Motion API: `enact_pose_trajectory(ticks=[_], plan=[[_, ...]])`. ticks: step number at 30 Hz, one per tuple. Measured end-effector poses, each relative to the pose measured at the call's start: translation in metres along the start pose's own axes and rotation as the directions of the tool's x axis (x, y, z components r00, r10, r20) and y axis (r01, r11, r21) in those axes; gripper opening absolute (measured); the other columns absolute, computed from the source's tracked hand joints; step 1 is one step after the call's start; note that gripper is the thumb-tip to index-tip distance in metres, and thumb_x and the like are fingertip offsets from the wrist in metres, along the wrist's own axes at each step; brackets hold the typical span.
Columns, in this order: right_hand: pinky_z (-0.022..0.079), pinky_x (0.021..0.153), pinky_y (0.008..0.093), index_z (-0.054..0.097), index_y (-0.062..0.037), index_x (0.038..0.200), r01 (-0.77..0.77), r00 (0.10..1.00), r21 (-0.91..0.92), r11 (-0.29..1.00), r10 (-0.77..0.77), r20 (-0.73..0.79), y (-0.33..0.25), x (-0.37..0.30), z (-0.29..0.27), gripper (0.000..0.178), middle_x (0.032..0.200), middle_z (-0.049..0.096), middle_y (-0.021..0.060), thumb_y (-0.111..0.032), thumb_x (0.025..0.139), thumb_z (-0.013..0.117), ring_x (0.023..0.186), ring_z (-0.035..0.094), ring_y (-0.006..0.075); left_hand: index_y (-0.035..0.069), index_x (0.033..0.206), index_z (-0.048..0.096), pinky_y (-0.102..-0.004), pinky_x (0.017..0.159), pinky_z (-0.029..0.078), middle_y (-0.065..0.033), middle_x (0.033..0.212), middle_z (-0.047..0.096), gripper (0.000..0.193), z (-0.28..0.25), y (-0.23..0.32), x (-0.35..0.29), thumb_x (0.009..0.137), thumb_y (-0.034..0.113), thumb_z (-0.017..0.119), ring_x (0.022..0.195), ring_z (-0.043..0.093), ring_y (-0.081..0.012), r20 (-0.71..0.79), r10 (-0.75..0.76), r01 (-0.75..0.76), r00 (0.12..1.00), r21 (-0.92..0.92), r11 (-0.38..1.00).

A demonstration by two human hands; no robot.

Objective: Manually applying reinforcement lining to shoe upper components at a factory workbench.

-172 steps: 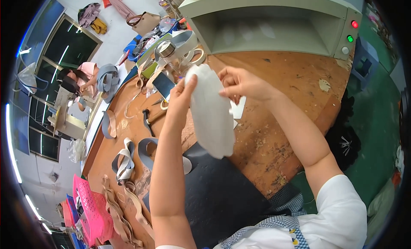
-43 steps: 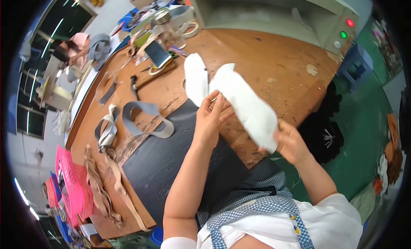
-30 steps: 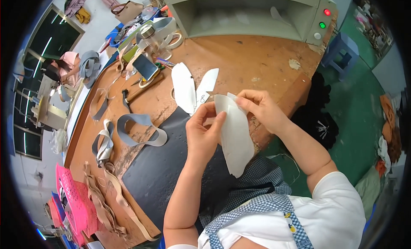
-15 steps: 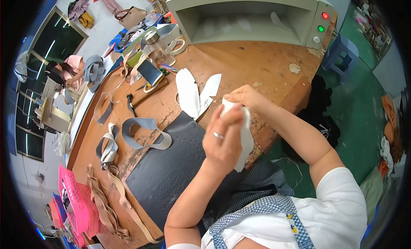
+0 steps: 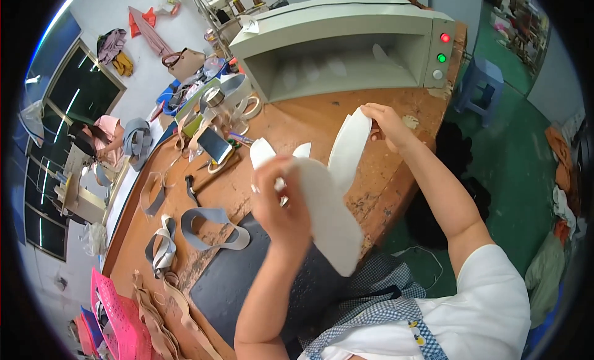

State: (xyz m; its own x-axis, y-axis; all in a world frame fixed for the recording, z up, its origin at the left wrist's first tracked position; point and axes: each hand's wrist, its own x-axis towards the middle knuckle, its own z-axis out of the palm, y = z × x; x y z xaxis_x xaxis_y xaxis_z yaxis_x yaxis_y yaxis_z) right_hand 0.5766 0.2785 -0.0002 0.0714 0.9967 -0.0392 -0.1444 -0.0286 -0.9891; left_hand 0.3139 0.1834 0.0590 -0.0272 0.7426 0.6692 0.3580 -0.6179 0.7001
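My left hand [image 5: 281,202] is closed on a pale grey-white insole-shaped piece [image 5: 331,221], which hangs down to the right of the fingers. Small white spots show between those fingers; I cannot make out whether they are bits or rings. In my right hand [image 5: 387,126] the fingertips pinch the top of a white insole-shaped piece [image 5: 349,146], with a second edge showing behind it. More white cut pieces [image 5: 262,152] lie on the table behind my left hand, which hides most of them. A black punched mat [image 5: 247,286] lies under my left forearm.
A grey open-fronted machine [image 5: 343,56] with lit red and green buttons stands at the back. On the left lie grey elastic bands [image 5: 210,233], a hammer [image 5: 190,185], a phone [image 5: 215,145] and a glass jar [image 5: 218,106]. A blue stool [image 5: 481,87] stands right; another person [image 5: 106,137] sits far left.
My hands, close together before, are now apart: the right has moved right with white pieces, the left has moved left with the grey-white one. The view has tilted up slightly.
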Motion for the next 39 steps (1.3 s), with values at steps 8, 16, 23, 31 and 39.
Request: enact_pose_trajectory(ticks=[8, 16, 23, 31, 39], plan=[[0.056, 0.069, 0.0252, 0.068, -0.0039, 0.094, 0.223, 0.974, -0.09, 0.971, -0.225, -0.004, -0.059, -0.073, 0.031, 0.011, 0.086, 0.067, 0.0021, -0.012, 0.094, 0.061, 0.082, 0.065, 0.0101, -0.002, 0.111, 0.062, -0.0294, 0.082, 0.054, -0.0141, 0.108, 0.068, 0.023, 0.029, -0.027, 0.015, 0.092, 0.009, 0.069, 0.094, 0.067, -0.0173, 0.212, -0.015, -0.04, 0.977, 0.254, 0.966], [0.053, 0.075, 0.024, 0.072, 0.0033, 0.093, 0.283, 0.957, -0.096, 0.954, -0.275, 0.09, 0.0, -0.114, 0.063, 0.006, 0.087, 0.065, 0.0018, 0.001, 0.089, 0.069, 0.083, 0.064, 0.0096, -0.012, 0.118, 0.062, -0.0282, 0.089, 0.055, -0.0161, 0.107, 0.071, 0.038, 0.035, 0.002, -0.033, 0.091, 0.013, 0.073, 0.099, 0.069, -0.0179, 0.337, -0.52, 0.615, 0.785, -0.316, 0.723], [0.052, 0.074, 0.0242, 0.07, 0.0002, 0.093, -0.014, 0.983, 0.12, 0.993, -0.008, 0.181, 0.036, -0.128, 0.075, 0.008, 0.087, 0.065, 0.0015, -0.007, 0.092, 0.066, 0.082, 0.063, 0.0093, -0.009, 0.112, 0.066, -0.0282, 0.079, 0.058, -0.0141, 0.1, 0.071, 0.028, 0.022, -0.02, -0.076, 0.091, 0.009, 0.073, 0.085, 0.069, -0.016, 0.273, -0.668, 0.719, 0.692, -0.34, 0.606], [0.046, 0.063, 0.0192, 0.065, -0.0084, 0.102, 0.007, 0.972, 0.262, 0.965, 0.055, -0.227, 0.051, -0.055, -0.032, 0.012, 0.093, 0.067, -0.0013, -0.017, 0.096, 0.06, 0.079, 0.062, 0.0092, -0.008, 0.102, 0.064, -0.036, 0.079, 0.061, -0.0142, 0.095, 0.069, 0.019, -0.03, -0.021, -0.101, 0.097, 0.01, 0.064, 0.085, 0.07, -0.0214, 0.194, -0.801, 0.797, 0.567, -0.377, 0.472], [0.046, 0.059, 0.02, 0.066, -0.0074, 0.106, -0.111, 0.941, 0.122, 0.986, 0.144, -0.307, 0.065, 0.032, -0.111, 0.016, 0.094, 0.067, 0.0004, -0.018, 0.095, 0.061, 0.072, 0.059, 0.0094, -0.007, 0.1, 0.065, -0.035, 0.076, 0.062, -0.0128, 0.092, 0.07, 0.013, -0.084, 0.004, -0.122, 0.096, 0.005, 0.063, 0.083, 0.07, -0.0195, 0.109, -0.795, 0.756, 0.597, -0.407, 0.513]])
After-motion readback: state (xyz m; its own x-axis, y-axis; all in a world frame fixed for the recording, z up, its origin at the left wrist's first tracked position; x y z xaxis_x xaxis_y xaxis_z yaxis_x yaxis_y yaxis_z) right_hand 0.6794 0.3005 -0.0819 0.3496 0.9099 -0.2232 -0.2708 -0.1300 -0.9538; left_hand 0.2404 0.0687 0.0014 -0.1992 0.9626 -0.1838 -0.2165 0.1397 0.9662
